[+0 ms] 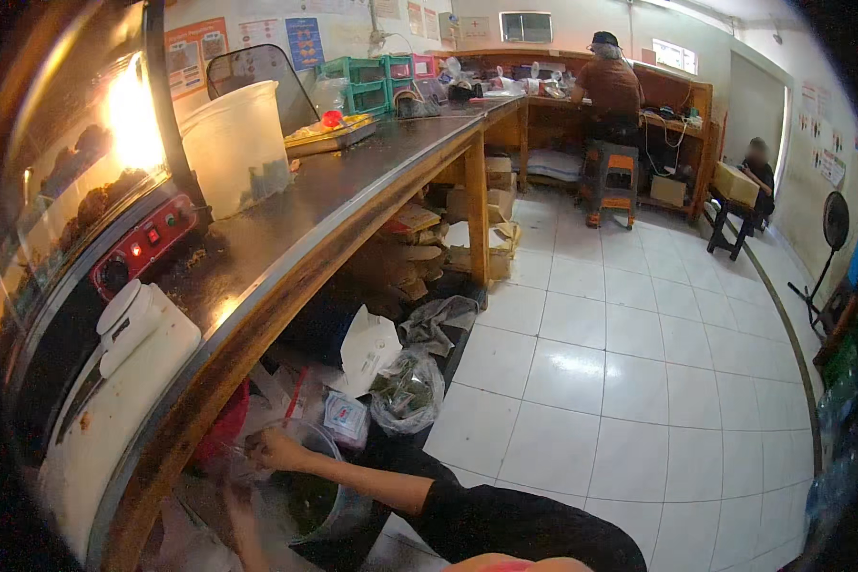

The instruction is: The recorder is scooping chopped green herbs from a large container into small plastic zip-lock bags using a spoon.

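Note:
Low beneath the counter, a translucent plastic bucket (338,493) stands before me with dark green contents in it. My right hand (275,450) is above its far-left rim, fingers curled on what looks like thin clear plastic (237,457). My left hand (234,493) is lower and just left of the bucket; blur hides its fingers and anything in them. Behind the hands is a red plastic tub (222,425), partly hidden by the counter edge. A clear plastic bag of green leaves (406,392) and a printed packet (346,418) lie beyond the bucket.
The wooden counter (372,182) overhangs my work area at left. On it are a lit food warmer (146,239), a white container (136,350) and a tall translucent tub (232,150). One person stands at the far desk; another sits near a cardboard box (735,184). A fan (835,222) stands right.

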Available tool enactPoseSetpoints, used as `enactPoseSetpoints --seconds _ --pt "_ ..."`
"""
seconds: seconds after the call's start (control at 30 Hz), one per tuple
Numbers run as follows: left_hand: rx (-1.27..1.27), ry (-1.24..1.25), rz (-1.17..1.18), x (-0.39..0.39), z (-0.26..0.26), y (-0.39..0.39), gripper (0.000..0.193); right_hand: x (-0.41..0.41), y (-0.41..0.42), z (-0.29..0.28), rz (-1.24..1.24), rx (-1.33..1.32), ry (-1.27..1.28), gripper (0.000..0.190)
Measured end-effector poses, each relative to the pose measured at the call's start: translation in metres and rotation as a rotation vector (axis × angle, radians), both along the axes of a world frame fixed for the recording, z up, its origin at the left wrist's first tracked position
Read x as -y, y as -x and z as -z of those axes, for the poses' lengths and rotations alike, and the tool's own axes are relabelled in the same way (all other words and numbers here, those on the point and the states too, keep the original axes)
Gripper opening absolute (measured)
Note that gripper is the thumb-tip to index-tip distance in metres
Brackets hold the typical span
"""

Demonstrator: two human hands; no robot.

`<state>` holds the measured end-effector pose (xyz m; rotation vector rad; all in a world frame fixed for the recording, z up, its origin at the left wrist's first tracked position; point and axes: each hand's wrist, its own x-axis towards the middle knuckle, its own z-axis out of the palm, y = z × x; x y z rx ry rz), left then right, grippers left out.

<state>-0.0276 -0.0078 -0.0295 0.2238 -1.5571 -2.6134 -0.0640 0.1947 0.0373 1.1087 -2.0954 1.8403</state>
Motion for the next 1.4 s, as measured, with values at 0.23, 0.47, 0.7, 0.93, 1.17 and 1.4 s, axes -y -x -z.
enactPoseSetpoints --seconds 0.23,0.47,0.7,0.93,1.17,1.4 --pt "-0.021 0.004 -0.153 -0.001 0.029 -0.005 0.036 0.014 0.010 0.023 -0.154 0.031 0.012 0.015" --pt "-0.376 0.458 -0.040 -0.050 -0.020 -0.027 0.034 0.033 0.027 0.055 -0.214 0.298 -0.006 0.020" --pt "-0.155 0.169 -0.073 -0.020 0.006 0.004 0.029 0.023 0.006 0.028 -0.117 0.453 0.043 0.021" --pt "0.071 0.023 0.159 -0.045 -0.021 0.004 0.030 0.020 0.024 0.029 0.237 0.033 0.099 0.020" --pt "-0.139 -0.088 0.533 -0.003 0.035 0.045 0.034 0.010 0.036 0.024 0.452 -0.084 0.242 0.016" --pt "-0.186 0.424 0.195 -0.059 -0.043 0.010 0.038 -0.022 0.024 0.018 0.325 -0.089 -0.201 0.008"
